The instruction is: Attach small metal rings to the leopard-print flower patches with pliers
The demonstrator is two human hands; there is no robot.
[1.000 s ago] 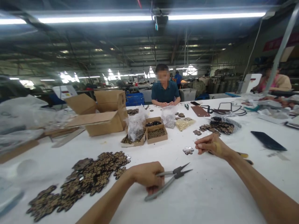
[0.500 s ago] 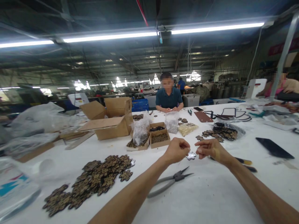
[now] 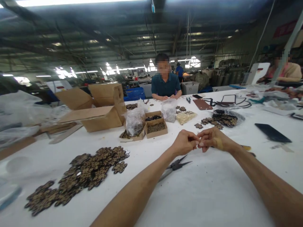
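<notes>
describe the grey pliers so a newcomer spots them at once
On the white table, find the big brown pile of flower-shaped pieces. To its right, just beyond the left forearm, lie the grey pliers, partly hidden. Their dark, pointed jaws, spread apart, distinguish them from those flat pieces.

The pieces (image 3: 91, 171) are patterned tan and black

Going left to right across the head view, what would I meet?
Pile of brown-patterned flower-shaped pieces, tan cardboard tray of brass-coloured bits, bare left hand, bare right hand, black rectangular slab.
</notes>
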